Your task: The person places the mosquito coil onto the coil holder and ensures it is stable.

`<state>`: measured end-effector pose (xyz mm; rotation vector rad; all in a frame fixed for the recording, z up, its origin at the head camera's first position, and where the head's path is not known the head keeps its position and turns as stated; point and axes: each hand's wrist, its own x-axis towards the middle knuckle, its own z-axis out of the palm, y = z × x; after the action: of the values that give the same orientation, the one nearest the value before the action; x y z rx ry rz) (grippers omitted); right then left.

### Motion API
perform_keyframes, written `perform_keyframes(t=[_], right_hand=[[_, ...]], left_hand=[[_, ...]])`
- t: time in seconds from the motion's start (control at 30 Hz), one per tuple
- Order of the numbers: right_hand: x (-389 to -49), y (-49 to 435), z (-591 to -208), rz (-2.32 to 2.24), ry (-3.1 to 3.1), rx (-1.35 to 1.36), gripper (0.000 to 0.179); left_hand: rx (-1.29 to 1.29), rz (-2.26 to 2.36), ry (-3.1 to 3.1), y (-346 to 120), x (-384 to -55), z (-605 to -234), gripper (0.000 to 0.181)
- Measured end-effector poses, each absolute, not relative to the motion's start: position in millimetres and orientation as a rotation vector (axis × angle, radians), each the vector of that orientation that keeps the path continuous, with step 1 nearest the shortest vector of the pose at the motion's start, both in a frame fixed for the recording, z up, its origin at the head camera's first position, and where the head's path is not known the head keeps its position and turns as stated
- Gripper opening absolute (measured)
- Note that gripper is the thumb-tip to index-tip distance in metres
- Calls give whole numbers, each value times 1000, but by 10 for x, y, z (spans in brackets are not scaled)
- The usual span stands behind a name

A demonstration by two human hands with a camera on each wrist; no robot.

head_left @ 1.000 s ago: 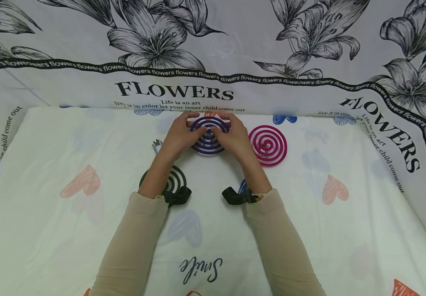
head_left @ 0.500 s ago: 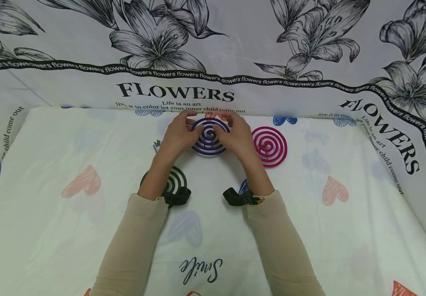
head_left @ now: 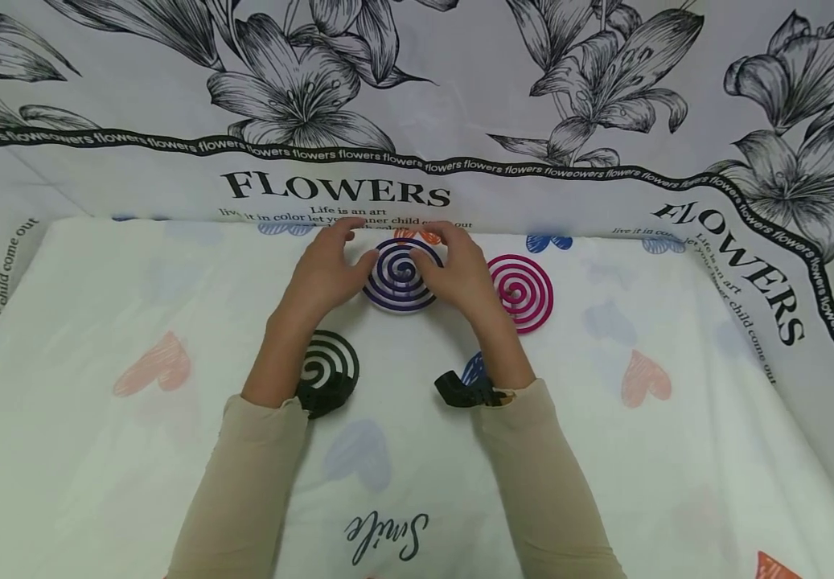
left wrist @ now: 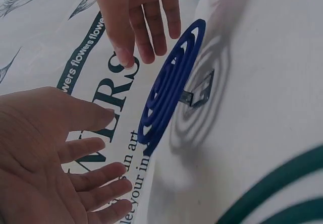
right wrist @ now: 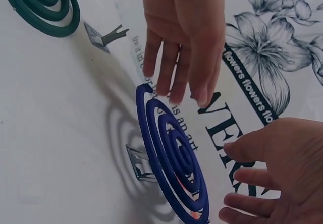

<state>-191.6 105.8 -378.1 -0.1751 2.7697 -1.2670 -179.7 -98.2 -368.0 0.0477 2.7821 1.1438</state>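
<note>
A dark blue mosquito coil [head_left: 405, 271] sits raised on a small metal stand [left wrist: 203, 94], its spiral shadow falling on the cloth. My left hand [head_left: 326, 269] is beside it on the left, fingers apart and holding nothing; the wrist views show a gap between it and the coil. On the other side my right hand [head_left: 460, 277] curves loosely around the rim, its thumb overlapping the coil in the head view. Both wrist views show those fingers free of the coil. To the right lies a pink coil [head_left: 520, 293].
A dark green coil [head_left: 340, 354] lies under my left wrist, partly hidden by the wrist camera. Another metal stand [right wrist: 101, 40] with a forked prong rests near it. The white cloth [head_left: 569, 482] with printed hearts meets a flower-patterned sheet [head_left: 460, 80] behind.
Both thumbs have come away from the coil's middle. My left hand has drawn off to the left with its fingers spreading, while the right hand has stayed nearly in place.
</note>
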Motion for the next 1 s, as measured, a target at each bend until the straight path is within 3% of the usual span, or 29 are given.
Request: perform_keyframes(t=[0.5, 1.0], right_hand=[[-1915, 1032, -3787, -1193, 2822, -364, 54], [-1882, 970, -3738, -1181, 2874, -381, 51]], left_hand=[[295, 939, 2876, -1288, -1623, -3721, 60], [240, 897, 2889, -1542, -1363, -3683, 62]])
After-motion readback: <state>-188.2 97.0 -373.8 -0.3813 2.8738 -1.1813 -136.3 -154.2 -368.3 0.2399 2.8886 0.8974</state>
